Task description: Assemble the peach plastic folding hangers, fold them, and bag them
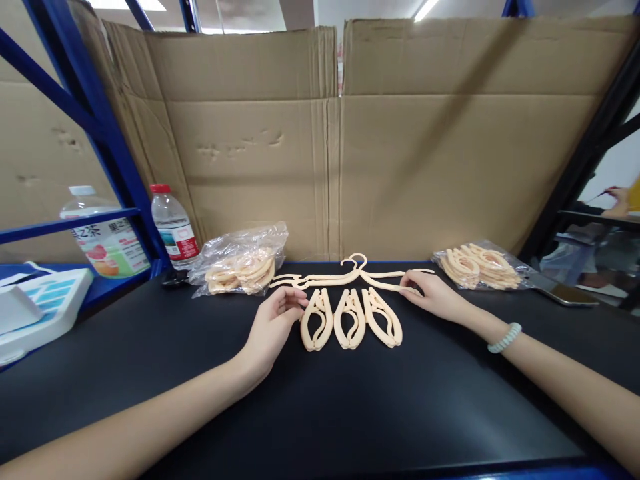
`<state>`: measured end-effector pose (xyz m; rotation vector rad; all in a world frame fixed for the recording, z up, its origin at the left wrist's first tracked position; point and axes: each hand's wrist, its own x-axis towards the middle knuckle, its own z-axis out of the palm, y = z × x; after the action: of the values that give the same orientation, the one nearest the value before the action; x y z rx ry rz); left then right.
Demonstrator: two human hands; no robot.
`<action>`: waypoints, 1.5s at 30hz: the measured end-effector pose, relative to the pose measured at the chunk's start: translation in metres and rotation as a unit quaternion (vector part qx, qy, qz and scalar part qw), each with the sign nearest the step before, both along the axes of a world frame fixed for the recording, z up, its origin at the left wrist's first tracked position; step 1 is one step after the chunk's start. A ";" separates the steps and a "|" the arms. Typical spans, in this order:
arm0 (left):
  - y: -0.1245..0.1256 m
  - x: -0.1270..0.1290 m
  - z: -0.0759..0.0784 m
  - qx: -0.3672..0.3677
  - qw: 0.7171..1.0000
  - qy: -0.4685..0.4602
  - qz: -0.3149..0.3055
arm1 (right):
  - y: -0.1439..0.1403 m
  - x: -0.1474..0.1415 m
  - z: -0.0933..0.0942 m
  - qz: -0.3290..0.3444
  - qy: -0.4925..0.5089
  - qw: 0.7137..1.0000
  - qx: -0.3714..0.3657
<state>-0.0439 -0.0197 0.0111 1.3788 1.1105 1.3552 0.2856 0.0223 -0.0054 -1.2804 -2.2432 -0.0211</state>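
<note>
On the matte black table top (pixel 320 413) lie pale peach plastic pieces, smooth and thin-walled: three folded hangers (pixel 350 319), each a flattened oval loop with a pointed lower end, set side by side in a row, and behind them an unfolded hanger (pixel 350 275) — long slim arms spread left and right from a small curled hook at the centre. The left hand (pixel 273 327) rests on the table with its fingers curled loosely, the fingertips touching the top of the leftmost folded hanger where it nears the left arm of the unfolded one; whether it truly pinches the plastic cannot be told. The right hand (pixel 434 295), a pale beaded bracelet (pixel 505 337) on its wrist, lies flat and lightly closed, thumb and forefinger pressed together on the right arm of the unfolded hanger. A crinkled clear bag of hangers (pixel 243 261) sits left of the row, and another clear bag (pixel 477 267) to the right — both holding the same peach shapes. Creased brown cardboard (pixel 350 147) walls the back.
</note>
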 end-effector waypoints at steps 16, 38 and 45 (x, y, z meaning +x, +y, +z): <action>0.008 -0.005 -0.006 -0.035 0.998 -0.046 0.029 | -0.021 0.003 0.028 0.000 0.121 0.992 0.023; -0.001 -0.005 -0.002 0.089 0.982 0.157 -0.053 | -0.044 -0.021 0.033 -0.005 -0.113 0.978 0.176; -0.002 -0.003 0.000 0.081 0.983 0.157 -0.057 | -0.047 -0.022 0.034 -0.111 -0.192 0.946 0.235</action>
<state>-0.0467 -0.0218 0.0107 1.7947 1.1226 1.1929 0.2640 -0.0245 0.0290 -1.3264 -2.1891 -0.9060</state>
